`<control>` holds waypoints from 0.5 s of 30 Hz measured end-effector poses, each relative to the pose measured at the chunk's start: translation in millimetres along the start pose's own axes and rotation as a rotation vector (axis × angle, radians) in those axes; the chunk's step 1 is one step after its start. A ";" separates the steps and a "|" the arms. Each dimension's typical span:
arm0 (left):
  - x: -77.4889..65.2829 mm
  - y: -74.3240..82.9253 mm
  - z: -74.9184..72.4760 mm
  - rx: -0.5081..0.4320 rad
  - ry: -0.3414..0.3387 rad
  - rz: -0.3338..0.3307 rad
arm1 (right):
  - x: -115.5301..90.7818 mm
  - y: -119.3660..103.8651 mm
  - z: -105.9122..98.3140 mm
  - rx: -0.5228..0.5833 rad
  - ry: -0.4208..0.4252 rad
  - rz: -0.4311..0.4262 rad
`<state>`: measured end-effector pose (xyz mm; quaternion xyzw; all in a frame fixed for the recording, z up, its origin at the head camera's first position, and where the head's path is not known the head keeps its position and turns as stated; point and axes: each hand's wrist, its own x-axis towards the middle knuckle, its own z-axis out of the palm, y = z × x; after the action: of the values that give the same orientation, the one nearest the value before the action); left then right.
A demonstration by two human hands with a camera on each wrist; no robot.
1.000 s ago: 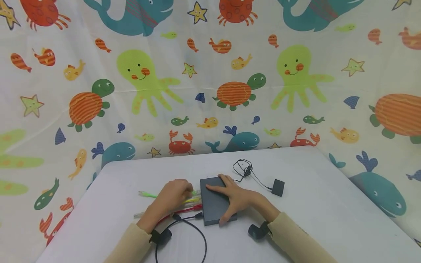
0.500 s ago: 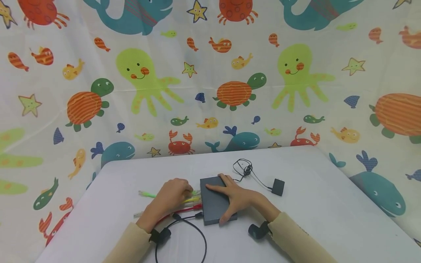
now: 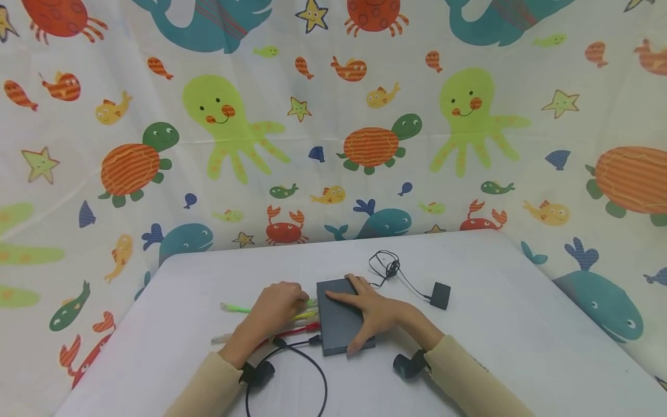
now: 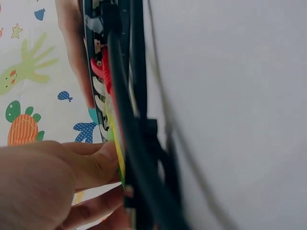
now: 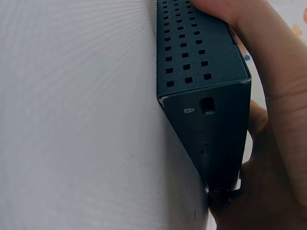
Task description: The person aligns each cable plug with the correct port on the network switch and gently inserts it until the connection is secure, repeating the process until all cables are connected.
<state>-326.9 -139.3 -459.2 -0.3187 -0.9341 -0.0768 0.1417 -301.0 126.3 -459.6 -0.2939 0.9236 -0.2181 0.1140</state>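
A dark, flat network switch (image 3: 336, 327) lies on the table, its row of ports facing left. My right hand (image 3: 377, 313) spans it and grips it, thumb at the near end and fingers over the far end; vent holes show on the switch's side (image 5: 184, 43) in the right wrist view. At the port side, my left hand (image 3: 278, 304) pinches a green network cable (image 3: 235, 308) close behind its plug. Below it, a yellow cable (image 3: 303, 316), a red cable (image 3: 298, 332) and a black cable (image 3: 319, 370) run to the switch. My left fingers partly hide the green cable.
A pale cable end (image 3: 221, 339) pokes out left of my left wrist. Behind and right of the switch lie a bundled thin black cord (image 3: 391, 269) and a black power adapter (image 3: 440, 295). A sea-animal curtain (image 3: 333, 116) hangs behind the white table (image 3: 500, 324).
My left hand has shifted very slightly right, toward the ports, still pinching the green cable. The right hand keeps its place on the switch.
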 end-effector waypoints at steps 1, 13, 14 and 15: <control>0.7 0.6 0.5 0.004 -0.001 -0.002 | -0.3 -0.3 -0.4 -0.003 0.000 0.001; 2.7 -1.6 -1.4 -0.161 -0.088 -0.074 | 1.0 -0.1 -0.1 -0.003 -0.001 -0.013; 2.9 -1.9 -1.2 -0.164 -0.087 -0.076 | 0.9 -0.1 -0.1 -0.005 0.000 -0.011; 3.0 -2.0 -0.9 -0.165 -0.082 -0.072 | 0.8 -0.1 -0.1 -0.005 0.000 -0.010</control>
<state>-330.2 -139.4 -457.6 -0.2982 -0.9405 -0.1453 0.0736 -301.6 125.8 -459.5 -0.2989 0.9227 -0.2164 0.1119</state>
